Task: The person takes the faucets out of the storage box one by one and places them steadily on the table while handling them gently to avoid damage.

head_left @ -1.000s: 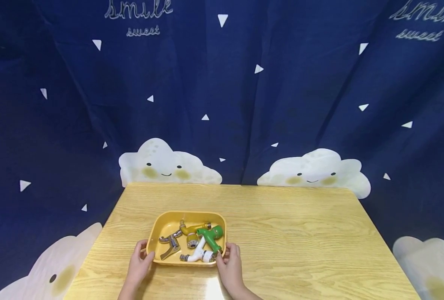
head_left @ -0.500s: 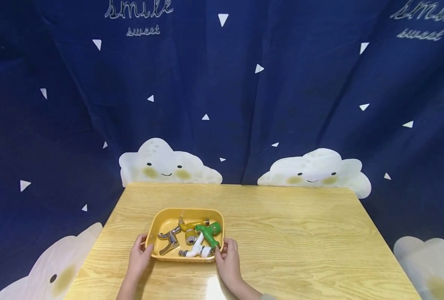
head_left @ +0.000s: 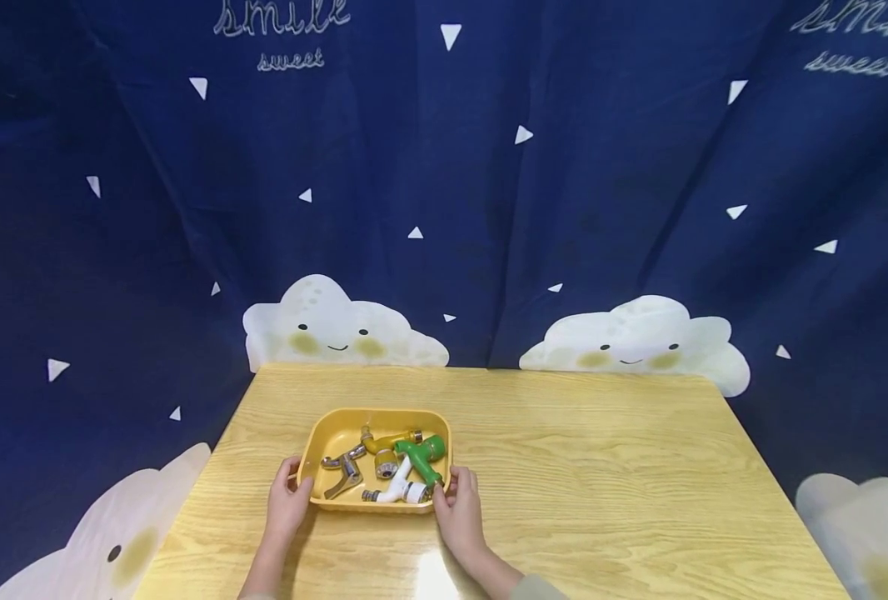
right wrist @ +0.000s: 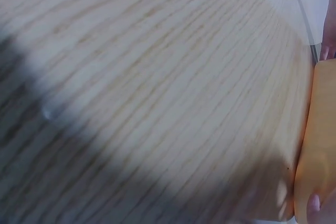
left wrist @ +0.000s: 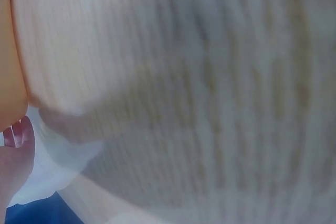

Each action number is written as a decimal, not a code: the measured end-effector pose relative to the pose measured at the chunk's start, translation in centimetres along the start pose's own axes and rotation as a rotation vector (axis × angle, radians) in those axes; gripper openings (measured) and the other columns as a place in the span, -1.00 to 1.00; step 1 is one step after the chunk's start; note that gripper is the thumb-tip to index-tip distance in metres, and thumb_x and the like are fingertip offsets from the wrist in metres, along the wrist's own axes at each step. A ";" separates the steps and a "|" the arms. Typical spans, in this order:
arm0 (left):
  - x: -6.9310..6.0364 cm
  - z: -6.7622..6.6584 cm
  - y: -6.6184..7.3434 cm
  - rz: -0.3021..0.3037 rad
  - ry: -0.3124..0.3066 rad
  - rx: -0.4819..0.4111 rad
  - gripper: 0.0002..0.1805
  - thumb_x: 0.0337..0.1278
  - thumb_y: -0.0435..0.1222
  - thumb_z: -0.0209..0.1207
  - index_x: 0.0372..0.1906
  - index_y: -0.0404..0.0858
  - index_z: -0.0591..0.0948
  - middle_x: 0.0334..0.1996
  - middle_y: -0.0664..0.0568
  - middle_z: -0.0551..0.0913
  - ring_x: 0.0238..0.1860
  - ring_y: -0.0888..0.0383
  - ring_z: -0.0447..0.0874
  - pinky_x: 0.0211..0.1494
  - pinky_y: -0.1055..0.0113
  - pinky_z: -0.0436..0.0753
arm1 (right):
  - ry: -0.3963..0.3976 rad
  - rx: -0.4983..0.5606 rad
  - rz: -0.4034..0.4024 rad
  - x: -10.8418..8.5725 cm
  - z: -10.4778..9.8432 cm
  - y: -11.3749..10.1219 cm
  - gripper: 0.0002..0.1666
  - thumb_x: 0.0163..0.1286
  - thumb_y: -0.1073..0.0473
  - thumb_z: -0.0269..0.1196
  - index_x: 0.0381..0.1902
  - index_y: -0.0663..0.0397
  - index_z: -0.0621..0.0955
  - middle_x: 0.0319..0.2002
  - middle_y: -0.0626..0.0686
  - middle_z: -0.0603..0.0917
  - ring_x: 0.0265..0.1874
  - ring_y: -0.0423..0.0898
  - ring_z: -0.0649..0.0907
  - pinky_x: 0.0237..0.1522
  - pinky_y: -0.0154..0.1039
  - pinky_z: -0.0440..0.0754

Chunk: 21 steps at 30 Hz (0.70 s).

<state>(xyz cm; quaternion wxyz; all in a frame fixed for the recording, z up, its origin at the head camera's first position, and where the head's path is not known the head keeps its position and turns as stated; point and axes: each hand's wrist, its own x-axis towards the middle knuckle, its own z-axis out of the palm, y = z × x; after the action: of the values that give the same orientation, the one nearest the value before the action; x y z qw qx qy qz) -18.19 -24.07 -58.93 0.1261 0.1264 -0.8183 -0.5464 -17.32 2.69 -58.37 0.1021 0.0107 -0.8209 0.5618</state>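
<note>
A yellow plastic tray sits on the wooden table, left of its middle. My left hand grips the tray's near left corner, thumb on the rim and fingers at the outer wall. At the near right corner my right hand holds the rim in the same way. Inside lie a chrome tap, a yellow tap, a green tap and a white tap. Both wrist views show the tray's outer wall only at an edge, with parts of a hand.
The wooden table stretches to the right of the tray. Behind it hangs a dark blue curtain printed with white clouds and triangles. Light glares off the tabletop near the front edge of the head view.
The tray has slid a little farther from me, with both hands keeping their grip and moving along with it. The taps inside lie as before. The head view has shifted slightly.
</note>
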 end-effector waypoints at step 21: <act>1.6 0.2 -0.1 -0.005 -0.052 0.032 -0.64 0.09 -0.50 0.02 0.05 -0.42 0.40 -0.10 -0.30 0.46 -0.25 0.12 0.45 -0.36 0.50 0.49 | 0.019 -0.034 -0.004 1.0 0.3 0.1 -0.66 0.15 0.40 0.18 -0.10 0.39 0.41 -0.25 0.12 0.43 -0.31 -0.11 0.50 -0.36 -0.46 0.58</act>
<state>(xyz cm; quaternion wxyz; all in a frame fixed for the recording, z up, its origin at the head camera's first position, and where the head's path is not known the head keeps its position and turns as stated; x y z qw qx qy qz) -19.75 -24.50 -58.95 0.1012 0.1161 -0.8295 -0.5369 -18.37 2.55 -58.34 0.1110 0.0052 -0.8294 0.5474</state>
